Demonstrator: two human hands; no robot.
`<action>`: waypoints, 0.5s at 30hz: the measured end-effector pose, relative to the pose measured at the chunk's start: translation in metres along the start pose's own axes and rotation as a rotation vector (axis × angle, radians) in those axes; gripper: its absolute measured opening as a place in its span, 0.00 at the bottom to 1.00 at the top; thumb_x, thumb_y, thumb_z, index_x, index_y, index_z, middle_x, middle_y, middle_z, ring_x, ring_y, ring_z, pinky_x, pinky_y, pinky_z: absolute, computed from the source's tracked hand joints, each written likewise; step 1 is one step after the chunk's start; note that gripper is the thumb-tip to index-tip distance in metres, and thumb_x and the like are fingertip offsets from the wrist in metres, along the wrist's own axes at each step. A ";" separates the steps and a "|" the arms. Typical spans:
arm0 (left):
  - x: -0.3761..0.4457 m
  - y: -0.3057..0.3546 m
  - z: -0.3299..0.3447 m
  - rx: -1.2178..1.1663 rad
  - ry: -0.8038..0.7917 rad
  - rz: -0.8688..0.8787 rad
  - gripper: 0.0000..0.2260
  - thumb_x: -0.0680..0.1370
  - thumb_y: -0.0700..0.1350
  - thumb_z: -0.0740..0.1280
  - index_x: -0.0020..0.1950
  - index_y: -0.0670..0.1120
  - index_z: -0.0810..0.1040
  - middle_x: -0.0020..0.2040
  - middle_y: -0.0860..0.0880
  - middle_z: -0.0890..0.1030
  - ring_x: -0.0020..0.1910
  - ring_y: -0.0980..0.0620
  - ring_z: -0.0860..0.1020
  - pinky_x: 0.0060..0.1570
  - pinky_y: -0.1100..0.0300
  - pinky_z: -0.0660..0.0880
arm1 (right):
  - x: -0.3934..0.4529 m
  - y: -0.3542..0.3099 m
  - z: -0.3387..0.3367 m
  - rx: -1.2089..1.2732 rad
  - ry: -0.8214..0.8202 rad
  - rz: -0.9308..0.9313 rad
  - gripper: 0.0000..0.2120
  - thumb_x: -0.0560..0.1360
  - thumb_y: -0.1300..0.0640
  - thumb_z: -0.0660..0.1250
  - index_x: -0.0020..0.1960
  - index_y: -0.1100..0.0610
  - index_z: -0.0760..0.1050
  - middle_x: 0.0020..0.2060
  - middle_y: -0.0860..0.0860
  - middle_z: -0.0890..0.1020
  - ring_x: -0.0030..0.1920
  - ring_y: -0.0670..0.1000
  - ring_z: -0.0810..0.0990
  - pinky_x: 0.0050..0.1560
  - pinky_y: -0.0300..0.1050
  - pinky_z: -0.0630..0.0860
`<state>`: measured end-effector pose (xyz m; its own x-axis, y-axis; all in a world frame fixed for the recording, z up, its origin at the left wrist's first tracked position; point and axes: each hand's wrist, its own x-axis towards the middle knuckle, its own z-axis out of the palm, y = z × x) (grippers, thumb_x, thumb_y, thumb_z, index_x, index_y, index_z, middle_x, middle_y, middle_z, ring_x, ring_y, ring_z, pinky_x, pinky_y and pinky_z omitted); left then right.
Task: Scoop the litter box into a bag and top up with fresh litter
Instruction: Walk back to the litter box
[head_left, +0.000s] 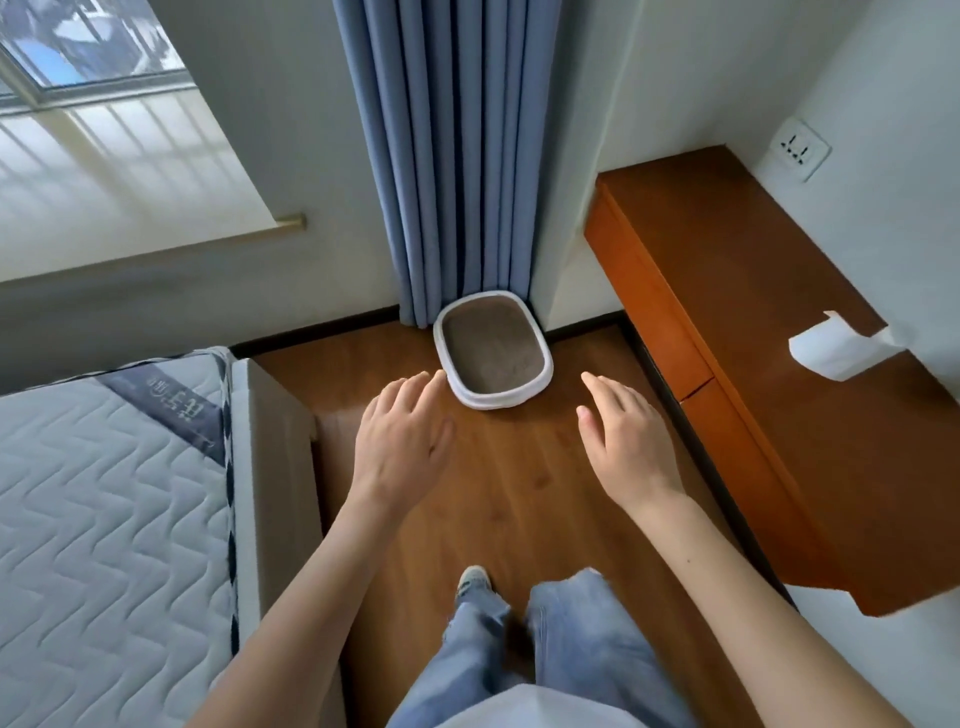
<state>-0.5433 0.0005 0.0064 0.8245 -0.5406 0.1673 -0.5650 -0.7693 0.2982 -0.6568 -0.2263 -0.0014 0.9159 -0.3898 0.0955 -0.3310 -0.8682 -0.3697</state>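
Head view: a white-rimmed, rounded litter box (493, 351) filled with smooth grey-brown litter is seen on the wooden floor (509, 483), just beyond and between both hands. The left hand (402, 436) and right hand (626, 436) are held spread, fingers relaxed, nothing gripped.

Blue curtain (452, 156), bare mattress (104, 493), wooden desk (753, 364)
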 end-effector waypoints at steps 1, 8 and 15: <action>0.008 -0.001 0.005 -0.005 -0.010 -0.008 0.19 0.78 0.48 0.61 0.69 0.47 0.70 0.64 0.47 0.77 0.63 0.45 0.73 0.60 0.48 0.71 | 0.010 0.003 0.002 0.000 -0.014 -0.001 0.20 0.81 0.52 0.58 0.70 0.58 0.69 0.65 0.55 0.76 0.66 0.55 0.74 0.64 0.52 0.74; 0.062 -0.004 0.060 0.038 -0.077 -0.092 0.20 0.78 0.49 0.59 0.69 0.45 0.71 0.64 0.46 0.77 0.63 0.45 0.73 0.60 0.50 0.71 | 0.092 0.044 0.034 0.016 -0.078 -0.026 0.19 0.81 0.53 0.58 0.70 0.58 0.70 0.65 0.56 0.76 0.66 0.55 0.73 0.64 0.50 0.73; 0.113 -0.015 0.130 0.021 -0.094 -0.239 0.20 0.79 0.48 0.60 0.70 0.45 0.70 0.64 0.46 0.76 0.64 0.45 0.72 0.60 0.49 0.71 | 0.173 0.087 0.096 0.005 -0.168 -0.081 0.19 0.81 0.55 0.58 0.70 0.59 0.69 0.65 0.56 0.76 0.65 0.56 0.74 0.63 0.48 0.71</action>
<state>-0.4458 -0.0933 -0.1016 0.9286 -0.3709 0.0060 -0.3557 -0.8855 0.2989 -0.5053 -0.3398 -0.1062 0.9646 -0.2619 -0.0301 -0.2540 -0.8928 -0.3720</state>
